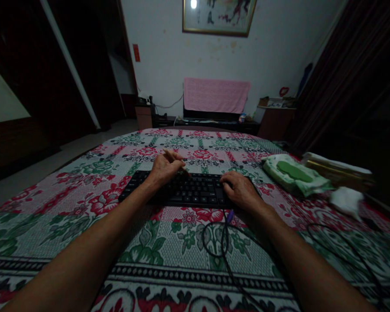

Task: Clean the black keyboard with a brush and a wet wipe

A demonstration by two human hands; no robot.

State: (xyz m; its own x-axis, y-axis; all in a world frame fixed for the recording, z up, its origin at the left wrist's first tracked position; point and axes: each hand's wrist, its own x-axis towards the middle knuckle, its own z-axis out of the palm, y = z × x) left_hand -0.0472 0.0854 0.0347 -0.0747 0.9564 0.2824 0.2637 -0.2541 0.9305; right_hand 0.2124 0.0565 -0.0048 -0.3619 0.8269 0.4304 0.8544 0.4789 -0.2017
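Keyboard (195,190): black, flat on the bed (169,247), long axis left-right, spanning both grips. Left grip (165,168) is closed on a thin stick (169,154), tip slanting down-right to the keys. Right grip (238,188) lies palm-down over the keyboard's right end; cannot tell whether it clasps. Cable (224,234) is coiled nearside of it.

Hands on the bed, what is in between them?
In the head view, the black keyboard lies between the left hand, pinching a thin stick, and right hand.
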